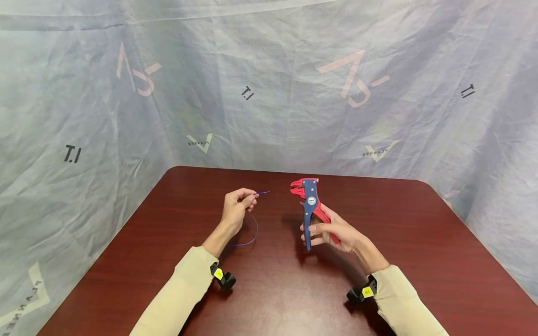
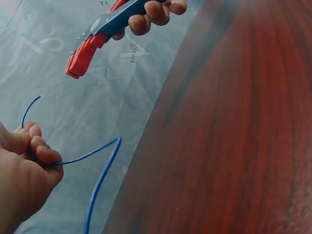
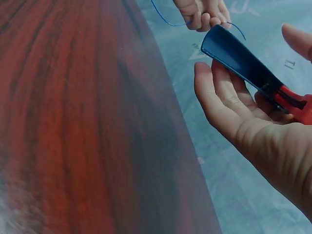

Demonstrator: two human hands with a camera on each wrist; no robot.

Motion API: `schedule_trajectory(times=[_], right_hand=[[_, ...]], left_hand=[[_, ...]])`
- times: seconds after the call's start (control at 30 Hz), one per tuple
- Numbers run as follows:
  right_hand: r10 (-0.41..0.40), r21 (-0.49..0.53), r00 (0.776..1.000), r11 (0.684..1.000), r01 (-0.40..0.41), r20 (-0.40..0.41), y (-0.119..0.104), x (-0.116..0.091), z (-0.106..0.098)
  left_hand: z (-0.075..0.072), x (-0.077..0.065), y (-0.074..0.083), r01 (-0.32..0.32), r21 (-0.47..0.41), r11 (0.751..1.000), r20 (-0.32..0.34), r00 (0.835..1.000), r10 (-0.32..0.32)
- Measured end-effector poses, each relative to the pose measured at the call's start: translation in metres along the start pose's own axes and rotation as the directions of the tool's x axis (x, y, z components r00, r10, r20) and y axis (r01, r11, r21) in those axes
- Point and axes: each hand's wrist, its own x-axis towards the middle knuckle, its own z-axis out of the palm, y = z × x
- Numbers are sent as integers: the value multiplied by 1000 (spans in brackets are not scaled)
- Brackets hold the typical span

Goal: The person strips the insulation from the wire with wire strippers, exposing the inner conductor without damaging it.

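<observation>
Between thumb and fingers, my left hand (image 1: 238, 209) pinches a thin blue wire (image 2: 101, 179). A short end of the wire sticks out past the fingertips toward the right, and the rest loops down below the hand. My right hand (image 1: 338, 231) holds a wire stripper (image 1: 311, 190) by its handles, above the table. The tool has a dark blue body and handle, red jaws and a red second handle. Its jaws are at the top and face left toward the wire's end, with a gap between them. In the right wrist view, the blue handle (image 3: 239, 56) lies across the fingers.
Under both hands is a dark reddish-brown wooden table (image 1: 277, 289). Grey printed cloth (image 1: 269, 93) hangs behind it and along its sides. Each wrist carries a small black camera, one on the left (image 1: 227, 281) and one on the right (image 1: 355, 295).
</observation>
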Motion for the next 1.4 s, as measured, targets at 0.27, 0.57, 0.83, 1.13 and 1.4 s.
schedule_trajectory(times=[0.27,0.57,0.83,1.13,1.4], right_hand=[[-66,31,991,998,63,115,10,3,4],[-118,18,978,993,116,175,16,6,10],[-117,-14,970,992,123,212,19,7,12],[-163,43,946,987,157,281,20,8,15],[-171,74,929,985,155,328,21,9,14]], left_hand=[[2,-3,3,-9,-90,996,0,1000,9],[5,-9,9,-29,-80,996,47,998,33],[11,-15,15,-2,-121,993,110,994,16],[14,-18,21,60,-218,974,179,984,-20],[18,-22,25,77,-234,969,227,974,-22]])
